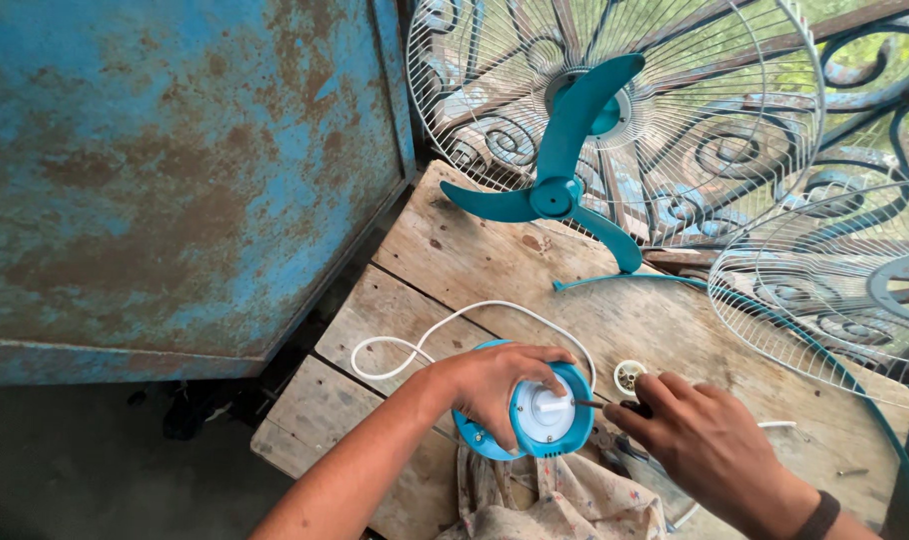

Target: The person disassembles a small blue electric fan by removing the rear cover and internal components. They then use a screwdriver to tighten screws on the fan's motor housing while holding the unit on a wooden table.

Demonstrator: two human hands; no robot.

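Wooden planks make up the tabletop (495, 260), rough, stained and gapped, with its corner toward 9 o'clock dropping off to a dark floor. At the middle of the lower half, the left hand (495, 385) wraps over a teal fan motor housing (545, 415), fingers curled around its rim, gripping it so that the white face points up. Just beside it at 3 o'clock, the right hand (700, 435) is closed on a thin tool, probably a screwdriver (600, 405); its handle is buried in the fist and only the dark tip shows, touching the housing's edge. Patterned cloth (555, 505) lies under the housing and runs out of the bottom edge, so its extent is unknown. A white cord (425, 340) loops out at 10 o'clock from behind the left hand; its end near the right wrist is hidden. A small white round cap (630, 375) sits just above the right hand's knuckles.

At 12 o'clock a teal fan blade (565, 170) leans against a white wire guard (675, 110), whose top is cut off by the frame. A second wire guard (835, 290) at 3 o'clock is cut off too. A rusty blue metal panel (175, 170) fills 10 o'clock, close along the tabletop's left edge. Bare planks between the hands and the blade lie open.
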